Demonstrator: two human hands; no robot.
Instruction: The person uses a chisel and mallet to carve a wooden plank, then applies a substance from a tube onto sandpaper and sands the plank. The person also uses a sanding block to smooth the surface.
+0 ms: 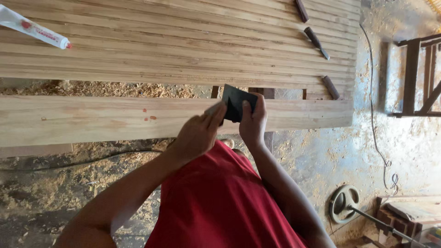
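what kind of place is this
Most likely a woodworking shop: a slatted wooden panel on the bench, chisels lying on it, and wood shavings over the floor. Both hands hold a dark sheet.

A white tube with a red cap (pixel 34 27) lies on slatted wooden boards (pixel 183 41). Three dark-handled chisels (pixel 316 42) rest at the right. Sawdust (pixel 55 183) covers the floor, near a thin cable (pixel 374 128).

Single head-worn view, looking steeply down, close over the plank (pixel 92 120), sawdust floor (pixel 330 156) beyond
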